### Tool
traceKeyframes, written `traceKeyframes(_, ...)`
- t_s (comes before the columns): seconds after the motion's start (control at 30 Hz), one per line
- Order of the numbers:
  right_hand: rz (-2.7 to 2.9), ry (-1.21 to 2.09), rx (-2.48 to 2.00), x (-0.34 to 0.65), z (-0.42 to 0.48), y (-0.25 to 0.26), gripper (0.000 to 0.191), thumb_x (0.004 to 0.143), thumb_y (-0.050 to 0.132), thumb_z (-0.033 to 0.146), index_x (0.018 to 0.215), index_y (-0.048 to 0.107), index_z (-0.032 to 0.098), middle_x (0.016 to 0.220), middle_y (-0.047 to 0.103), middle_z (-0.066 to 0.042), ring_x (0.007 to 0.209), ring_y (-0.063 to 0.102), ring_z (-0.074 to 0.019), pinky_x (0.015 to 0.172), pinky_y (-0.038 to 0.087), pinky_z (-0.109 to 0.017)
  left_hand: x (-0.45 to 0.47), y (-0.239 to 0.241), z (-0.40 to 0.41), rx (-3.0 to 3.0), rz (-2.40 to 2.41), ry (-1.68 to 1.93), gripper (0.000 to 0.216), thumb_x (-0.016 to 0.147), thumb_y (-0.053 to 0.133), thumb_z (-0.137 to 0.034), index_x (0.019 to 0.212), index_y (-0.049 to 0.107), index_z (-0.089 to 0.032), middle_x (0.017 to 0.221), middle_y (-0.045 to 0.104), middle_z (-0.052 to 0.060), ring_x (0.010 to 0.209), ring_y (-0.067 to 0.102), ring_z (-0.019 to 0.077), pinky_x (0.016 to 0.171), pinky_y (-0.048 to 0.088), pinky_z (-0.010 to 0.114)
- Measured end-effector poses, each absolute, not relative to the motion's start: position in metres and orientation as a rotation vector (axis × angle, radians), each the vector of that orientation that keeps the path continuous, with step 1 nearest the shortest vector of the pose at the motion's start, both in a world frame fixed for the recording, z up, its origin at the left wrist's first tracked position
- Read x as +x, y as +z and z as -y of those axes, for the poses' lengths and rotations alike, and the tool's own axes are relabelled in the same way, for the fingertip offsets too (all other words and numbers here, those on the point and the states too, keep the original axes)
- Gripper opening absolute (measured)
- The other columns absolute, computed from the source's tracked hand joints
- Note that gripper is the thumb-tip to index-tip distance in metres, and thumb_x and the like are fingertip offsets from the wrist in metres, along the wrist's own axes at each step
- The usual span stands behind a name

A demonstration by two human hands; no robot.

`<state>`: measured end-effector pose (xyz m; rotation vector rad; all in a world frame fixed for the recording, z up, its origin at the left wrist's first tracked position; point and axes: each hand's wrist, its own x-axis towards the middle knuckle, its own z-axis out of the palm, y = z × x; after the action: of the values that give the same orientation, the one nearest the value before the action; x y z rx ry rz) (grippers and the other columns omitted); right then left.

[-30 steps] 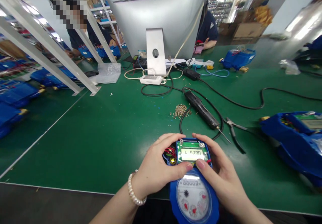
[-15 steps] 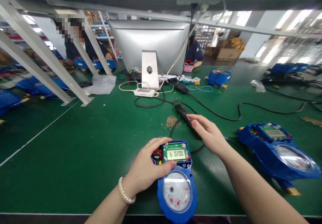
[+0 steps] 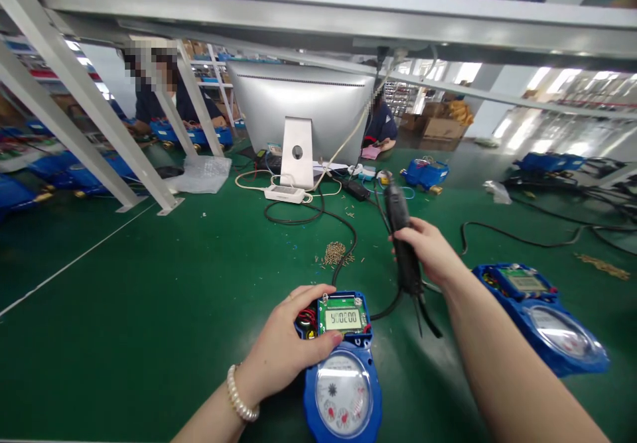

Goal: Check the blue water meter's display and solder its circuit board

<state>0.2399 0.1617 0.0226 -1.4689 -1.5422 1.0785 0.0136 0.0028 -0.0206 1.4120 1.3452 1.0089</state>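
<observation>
A blue water meter [image 3: 343,390] lies on the green mat in front of me, its top open on a green circuit board with a lit display [image 3: 344,317]. My left hand [image 3: 286,350] grips the meter's upper left side, thumb across its front below the board. My right hand [image 3: 430,252] is closed round a black electric screwdriver [image 3: 402,244], held upright above the mat to the right of the meter, its cord trailing away behind. A pile of small brass screws [image 3: 335,253] lies just beyond the meter.
A second open blue meter [image 3: 545,314] lies at the right. A silver monitor [image 3: 303,108] stands at the back with a white power adapter [image 3: 284,193] and black cables. Slanted metal frame legs [image 3: 99,131] rise at the left. Other people work behind at further blue meters.
My right hand left the meter, reached to the black screwdriver on the mat, closed on it and lifted it upright. The left hand stayed on the meter. The display reading changed.
</observation>
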Motion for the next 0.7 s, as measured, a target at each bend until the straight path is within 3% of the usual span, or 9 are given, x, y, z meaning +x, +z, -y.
traceKeyframes(0.13, 1.262, 1.225, -1.197, 0.274, -0.137, 0.085, 0.043, 0.071, 0.038, 0.035, 0.105, 0.058, 0.018, 0.076, 0.056, -0.005, 0.063, 0.057, -0.0176, 0.06, 0.051, -0.039, 0.013, -0.02, -0.003, 1.453, -1.357, 0.999, 0.048, 0.07, 0.071, -0.026, 0.117, 0.058, -0.027, 0.123, 0.053, 0.004, 0.112, 0.054, 0.024, 0.1, 0.042, 0.036)
traceKeyframes(0.3, 0.712, 1.267, -0.711, 0.287, -0.116, 0.116, 0.029, 0.078, 0.05, 0.037, 0.085, 0.064, 0.013, 0.063, 0.046, -0.001, 0.052, 0.045, -0.0107, 0.048, 0.044, -0.03, 0.011, -0.02, -0.002, 1.514, -1.373, 1.005, 0.047, 0.073, 0.07, -0.029, 0.118, 0.057, -0.028, 0.124, 0.055, 0.004, 0.111, 0.055, 0.0236, 0.098, 0.043, 0.035)
traceKeyframes(0.47, 0.694, 0.879, -0.558, 0.264, -0.115, 0.098, 0.019, 0.071, 0.066, 0.033, 0.081, 0.058, 0.02, 0.059, 0.048, 0.005, 0.053, 0.048, -0.0097, 0.055, 0.047, -0.026, 0.013, -0.02, 0.0, 1.523, -1.394, 1.047, 0.045, 0.075, 0.068, -0.027, 0.119, 0.057, -0.027, 0.124, 0.057, 0.004, 0.112, 0.055, 0.0238, 0.1, 0.042, 0.037)
traceKeyframes(0.6, 0.768, 0.728, -0.546, 0.241, -0.13, 0.065, 0.03, 0.063, 0.073, 0.019, 0.087, 0.056, 0.021, 0.061, 0.053, 0.008, 0.054, 0.05, -0.0077, 0.058, 0.045, -0.023, 0.013, -0.021, 0.001, 1.496, -1.4, 1.047, 0.046, 0.074, 0.069, -0.03, 0.118, 0.058, -0.026, 0.124, 0.057, 0.005, 0.113, 0.055, 0.0246, 0.101, 0.041, 0.039)
traceKeyframes(0.7, 0.812, 0.732, -0.583, 0.228, -0.147, 0.041, 0.031, 0.064, 0.073, 0.019, 0.089, 0.056, 0.02, 0.063, 0.056, 0.008, 0.054, 0.052, -0.0081, 0.059, 0.044, -0.024, 0.013, -0.017, 0.0, 1.473, -1.386, 1.016, 0.047, 0.074, 0.069, -0.03, 0.119, 0.057, -0.025, 0.125, 0.056, 0.006, 0.111, 0.056, 0.0251, 0.1, 0.042, 0.039)
